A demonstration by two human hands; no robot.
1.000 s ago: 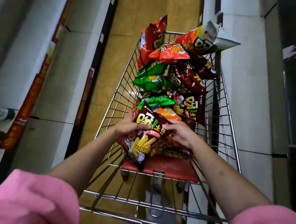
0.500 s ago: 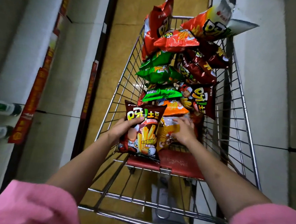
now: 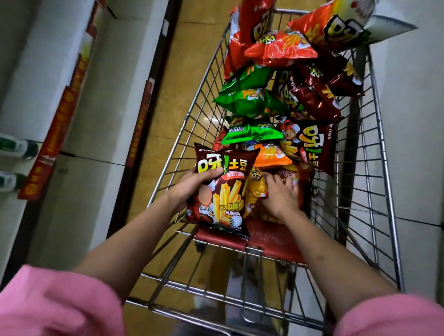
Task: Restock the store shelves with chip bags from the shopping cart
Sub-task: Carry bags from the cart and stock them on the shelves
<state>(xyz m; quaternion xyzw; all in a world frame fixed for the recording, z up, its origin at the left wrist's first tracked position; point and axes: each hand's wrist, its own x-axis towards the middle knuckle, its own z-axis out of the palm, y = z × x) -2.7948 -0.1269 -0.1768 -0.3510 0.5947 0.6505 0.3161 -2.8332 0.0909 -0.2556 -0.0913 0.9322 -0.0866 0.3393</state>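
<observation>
Left hand (image 3: 188,189) grips brown chip bag (image 3: 220,191) upright, top toward cart front; right hand (image 3: 279,194) spread flat on yellow bag (image 3: 256,193).

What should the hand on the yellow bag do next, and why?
Probably curl its fingers round the yellow bag and lift it out. The right hand lies spread on that bag with no grip yet, while the left hand already holds a brown bag above the cart.

The left hand (image 3: 188,189) holds a shiny plastic chip bag (image 3: 222,193). Around both hands, the cart (image 3: 372,161) is shiny metal wire.
</observation>
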